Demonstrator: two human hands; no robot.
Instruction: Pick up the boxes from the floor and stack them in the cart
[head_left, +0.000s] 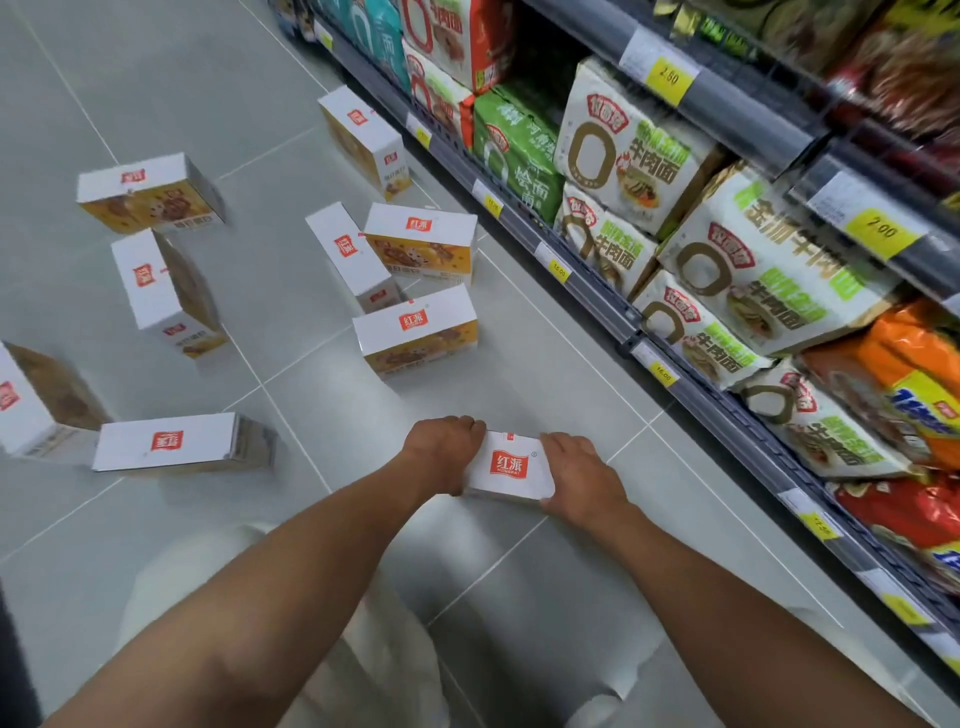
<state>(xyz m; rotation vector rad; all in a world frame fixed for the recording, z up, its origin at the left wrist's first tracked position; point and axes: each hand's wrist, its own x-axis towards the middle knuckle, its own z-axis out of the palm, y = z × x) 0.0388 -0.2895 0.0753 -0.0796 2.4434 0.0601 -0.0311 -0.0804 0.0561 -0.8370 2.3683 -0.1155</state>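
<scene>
Both hands are closed on one white box (511, 465) with a red logo on its top face. The left hand (445, 453) curls its fingers over the box's left end. The right hand (582, 478) wraps the right end, thumb along the near edge. The box sits between the two hands, low over the grey tiled floor (322, 405); whether it touches the floor cannot be told.

More boxes of the same kind are scattered on the floor. To the left of the left hand a flat-lying box (166, 441) shows a white face upward. Just beyond it, further left, a tilted box (23, 410) is partly cut off by the frame. Straight ahead of the hands stands the nearest box (415, 332), its yellow printed side facing the person. Past it a second printed box (421, 244) stands with a slanted box (353, 257) close against its left side. Ahead and well to the left of the hands are a tall box (156, 286) and, beyond it, a broad box (145, 192), apart from each other. Farthest ahead, the last box (363, 137) lies close to the foot of the shelving.

To the right of the right hand runs a store shelf (597, 291) packed with noodle packs (623, 150), with yellow price tags (558, 270) along its rail. Beneath the forearms the person's light trousers (363, 649) show.
</scene>
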